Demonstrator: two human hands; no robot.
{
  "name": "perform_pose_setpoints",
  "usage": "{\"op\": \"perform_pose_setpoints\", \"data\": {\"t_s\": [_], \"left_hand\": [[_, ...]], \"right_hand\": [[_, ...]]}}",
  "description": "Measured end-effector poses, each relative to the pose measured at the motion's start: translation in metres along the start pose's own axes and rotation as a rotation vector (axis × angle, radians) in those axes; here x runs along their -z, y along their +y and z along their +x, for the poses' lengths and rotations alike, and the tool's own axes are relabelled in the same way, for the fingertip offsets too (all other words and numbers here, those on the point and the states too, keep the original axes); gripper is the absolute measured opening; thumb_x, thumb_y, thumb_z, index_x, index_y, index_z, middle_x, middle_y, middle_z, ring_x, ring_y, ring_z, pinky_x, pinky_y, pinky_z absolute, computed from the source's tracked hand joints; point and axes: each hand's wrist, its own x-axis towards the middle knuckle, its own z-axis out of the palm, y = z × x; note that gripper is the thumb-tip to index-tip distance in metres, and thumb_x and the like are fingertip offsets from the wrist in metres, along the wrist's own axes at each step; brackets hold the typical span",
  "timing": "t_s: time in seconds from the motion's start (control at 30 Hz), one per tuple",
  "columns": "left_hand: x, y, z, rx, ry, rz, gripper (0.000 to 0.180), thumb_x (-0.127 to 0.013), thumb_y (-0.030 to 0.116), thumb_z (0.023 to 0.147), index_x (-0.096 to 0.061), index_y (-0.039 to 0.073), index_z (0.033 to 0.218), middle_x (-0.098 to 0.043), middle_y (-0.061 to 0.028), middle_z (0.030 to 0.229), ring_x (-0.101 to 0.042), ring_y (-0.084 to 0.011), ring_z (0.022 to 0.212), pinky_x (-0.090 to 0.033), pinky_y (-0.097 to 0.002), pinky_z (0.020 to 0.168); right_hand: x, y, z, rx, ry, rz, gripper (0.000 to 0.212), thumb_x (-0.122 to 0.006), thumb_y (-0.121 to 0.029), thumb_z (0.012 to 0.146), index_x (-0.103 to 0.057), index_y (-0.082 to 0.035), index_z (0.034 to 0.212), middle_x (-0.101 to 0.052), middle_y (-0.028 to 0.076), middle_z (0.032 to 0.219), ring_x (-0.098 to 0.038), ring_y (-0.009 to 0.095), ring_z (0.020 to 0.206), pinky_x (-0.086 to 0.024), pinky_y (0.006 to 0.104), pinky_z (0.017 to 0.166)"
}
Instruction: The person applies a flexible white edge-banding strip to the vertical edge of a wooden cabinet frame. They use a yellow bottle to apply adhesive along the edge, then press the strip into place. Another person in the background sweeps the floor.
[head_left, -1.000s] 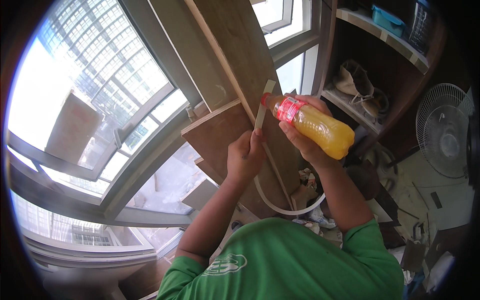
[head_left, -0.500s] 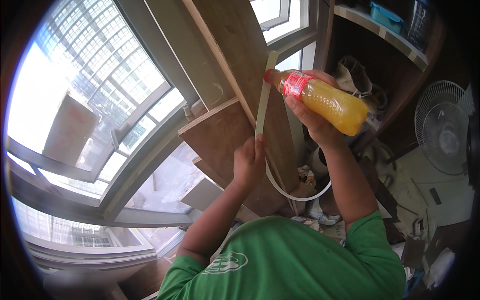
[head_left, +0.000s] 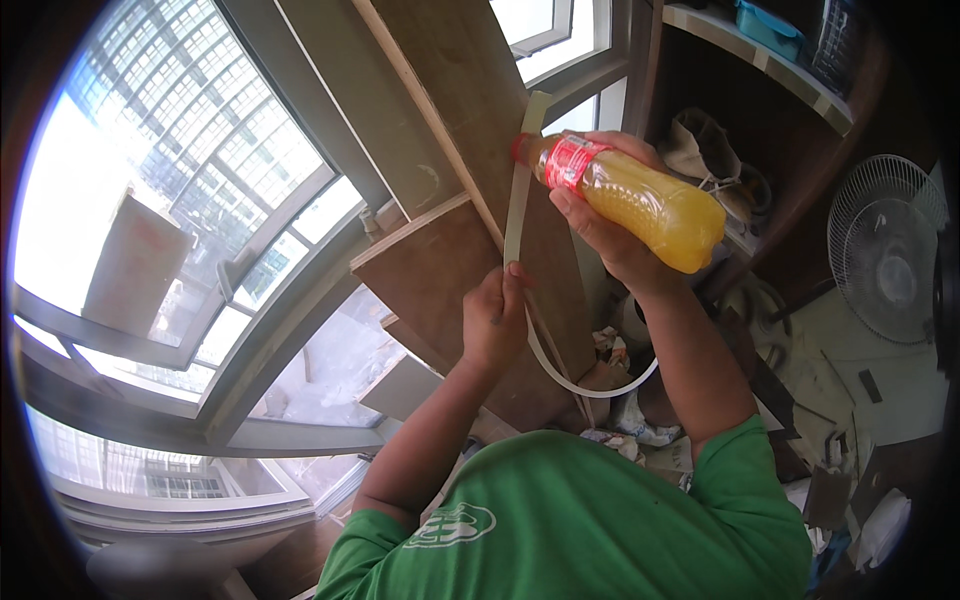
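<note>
A plastic bottle [head_left: 645,200] of yellow-orange liquid, with a red cap and a red label, lies tilted in my right hand [head_left: 606,222]. My fingers wrap round its far side and the thumb presses the near side. Its cap end is over the upper part of a pale flexible strip [head_left: 520,200], beside a long wooden board [head_left: 470,100]. Lower down, my left hand [head_left: 496,318] is closed, pinching the strip between thumb and fingers. From there the strip's free length hangs in a loop below my hands and passes behind my right forearm.
A brown board [head_left: 425,255] juts out left of my left hand, near an open window [head_left: 250,240]. On the right stand a shelf unit [head_left: 770,65] holding a blue box [head_left: 768,32], shoes [head_left: 705,145] and a fan [head_left: 885,255]. Scraps litter the floor [head_left: 900,405].
My right hand and the bottle have shifted slightly left and up, the cap moving across the strip. My left hand keeps its pinch, a little further left.
</note>
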Motion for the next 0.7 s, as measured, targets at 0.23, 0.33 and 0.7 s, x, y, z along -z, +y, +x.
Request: {"op": "perform_pose_setpoints", "data": {"t_s": [0.23, 0.33, 0.7], "left_hand": [[-0.004, -0.005, 0.001, -0.008, 0.015, -0.048, 0.041, -0.045, 0.030, 0.105, -0.066, 0.001, 0.085, -0.052, -0.0098, 0.056, -0.055, -0.0196, 0.051, -0.043, -0.0353, 0.054], [-0.006, -0.011, 0.001, 0.019, -0.005, -0.095, 0.041, -0.045, 0.030, 0.106, -0.066, 0.001, 0.085, -0.054, -0.0093, 0.058, -0.056, -0.0196, 0.053, -0.044, -0.0358, 0.055], [-0.005, -0.018, 0.003, 0.051, -0.021, -0.096, 0.045, -0.048, 0.036, 0.106, -0.067, 0.000, 0.087, -0.054, -0.0015, 0.064, -0.055, -0.0099, 0.055, -0.043, -0.0282, 0.051]], "right_hand": [[0.003, 0.001, -0.013, 0.008, -0.005, -0.011, 0.049, -0.080, -0.010, 0.082, -0.055, -0.002, 0.123, -0.063, 0.012, 0.114, -0.065, 0.020, 0.102, -0.054, 0.0309, 0.089], [0.007, -0.004, -0.046, -0.032, -0.073, -0.047, 0.053, -0.081, -0.014, 0.081, -0.054, -0.002, 0.125, -0.065, 0.016, 0.114, -0.067, 0.024, 0.105, -0.055, 0.0330, 0.090], [0.009, 0.015, 0.015, 0.042, 0.034, 0.016, 0.050, -0.079, -0.009, 0.083, -0.052, -0.004, 0.125, -0.059, 0.009, 0.115, -0.062, 0.016, 0.104, -0.054, 0.0275, 0.087]]}}
